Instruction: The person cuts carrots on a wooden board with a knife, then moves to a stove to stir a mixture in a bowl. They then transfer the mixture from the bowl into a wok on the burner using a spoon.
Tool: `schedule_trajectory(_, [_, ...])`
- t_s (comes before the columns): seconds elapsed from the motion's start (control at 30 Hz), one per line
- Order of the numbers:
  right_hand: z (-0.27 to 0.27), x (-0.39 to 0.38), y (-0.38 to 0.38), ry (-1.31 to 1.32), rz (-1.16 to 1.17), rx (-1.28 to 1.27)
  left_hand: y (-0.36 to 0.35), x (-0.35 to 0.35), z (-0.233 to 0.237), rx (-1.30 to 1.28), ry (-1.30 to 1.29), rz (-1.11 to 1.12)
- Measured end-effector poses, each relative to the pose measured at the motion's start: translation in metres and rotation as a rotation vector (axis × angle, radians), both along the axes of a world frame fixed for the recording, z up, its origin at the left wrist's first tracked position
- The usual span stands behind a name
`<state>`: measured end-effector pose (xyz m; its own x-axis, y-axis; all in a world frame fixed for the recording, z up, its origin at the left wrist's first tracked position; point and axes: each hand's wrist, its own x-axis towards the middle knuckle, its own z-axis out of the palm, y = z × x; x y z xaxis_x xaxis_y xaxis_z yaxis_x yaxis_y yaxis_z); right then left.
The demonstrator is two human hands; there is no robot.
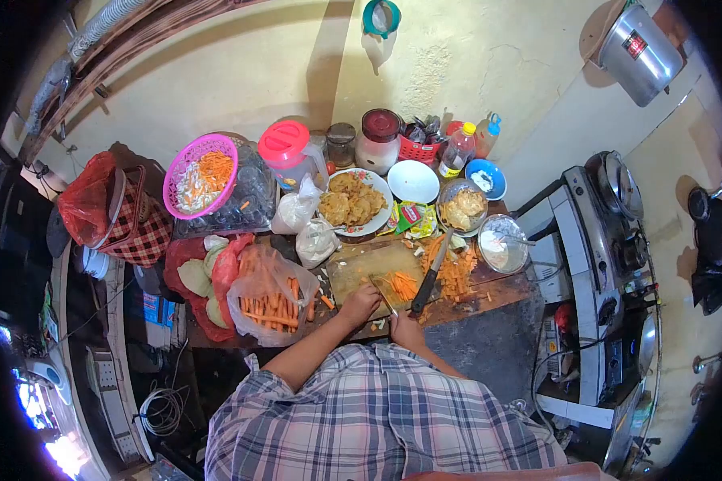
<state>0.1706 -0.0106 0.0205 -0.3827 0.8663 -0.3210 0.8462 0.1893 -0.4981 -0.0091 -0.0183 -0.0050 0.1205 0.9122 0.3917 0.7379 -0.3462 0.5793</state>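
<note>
A wooden cutting board (361, 268) lies on the low table, with carrot pieces (402, 283) on it. My left hand (360, 304) rests at the board's near edge, fingers curled by the carrot pieces. My right hand (407, 329) grips a small knife (384, 296) whose blade points toward the carrots. A larger dark-handled knife (430, 276) lies unheld across the board's right side. A heap of cut carrot (457, 272) sits just right of the board.
A plastic bag of whole carrots (271, 298) lies left of the board. Behind are a plate of fried food (351, 201), a pink basket (200, 174), a pink-lidded jug (287, 150), jars, bowls and bottles. A gas stove (610, 240) stands at right.
</note>
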Motion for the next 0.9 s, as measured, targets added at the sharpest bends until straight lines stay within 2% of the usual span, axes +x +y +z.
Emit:
schedule_trajectory(0.3, [0.005, -0.002, 0.000, 0.045, 0.044, 0.116, -0.002, -0.001, 0.003, 0.005, -0.013, -0.005])
schedule_trajectory(0.37, [0.007, 0.001, -0.001, 0.024, -0.008, 0.007, -0.001, -0.001, -0.004, -0.035, 0.016, -0.014])
schedule_trajectory(0.5, [-0.004, 0.003, 0.000, 0.055, 0.017, 0.074, -0.001, -0.001, 0.000, -0.023, 0.000, -0.009])
schedule_trajectory(0.9, [-0.005, -0.004, 0.001, 0.012, 0.019, 0.014, -0.001, 0.001, 0.004, -0.014, 0.021, 0.006])
